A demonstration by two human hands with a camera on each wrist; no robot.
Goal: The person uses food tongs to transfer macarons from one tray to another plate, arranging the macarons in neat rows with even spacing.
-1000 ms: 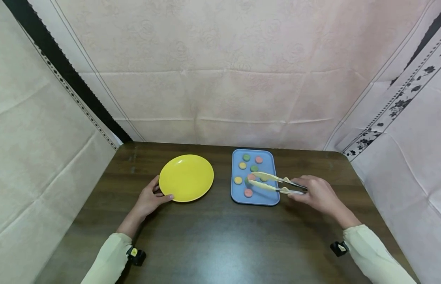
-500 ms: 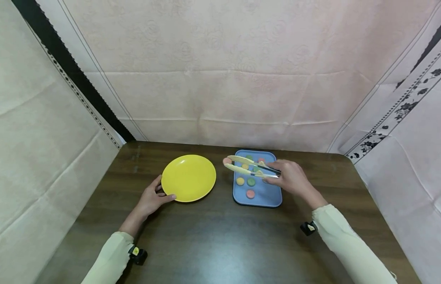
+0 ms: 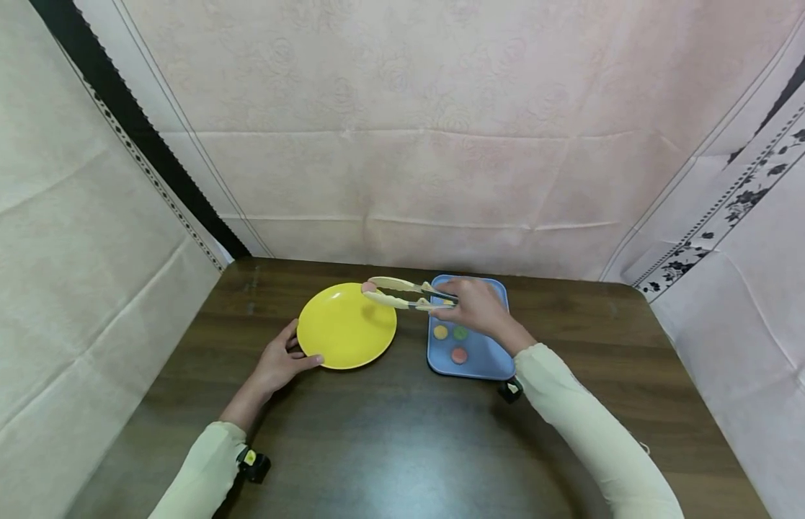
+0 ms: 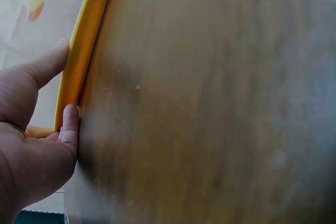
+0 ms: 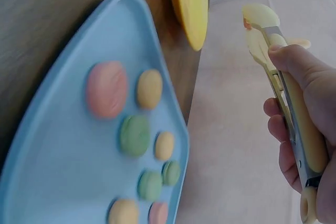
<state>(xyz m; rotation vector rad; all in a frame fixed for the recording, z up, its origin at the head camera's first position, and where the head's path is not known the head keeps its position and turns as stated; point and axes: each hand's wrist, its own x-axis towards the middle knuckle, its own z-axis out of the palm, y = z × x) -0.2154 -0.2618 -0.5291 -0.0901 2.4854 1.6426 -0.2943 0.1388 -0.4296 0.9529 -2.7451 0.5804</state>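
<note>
We note two long sleeves in a pale, creamy green: the left sleeve (image 3: 201, 472) and the right sleeve (image 3: 590, 432). We find both plain in colour, with soft creases along the fabric. Each ends short of the wrist. On the outer edge of the right sleeve, we observe a small pale tuft (image 3: 644, 447). At the left cuff we identify a black, boxy unit (image 3: 256, 468) bearing a yellow patch (image 3: 249, 457). At the right cuff we identify a matching black module (image 3: 508, 391) with a pale mark (image 3: 513, 388). We record the left hand (image 3: 280, 362) and right hand (image 3: 476, 306) as bare.
</note>
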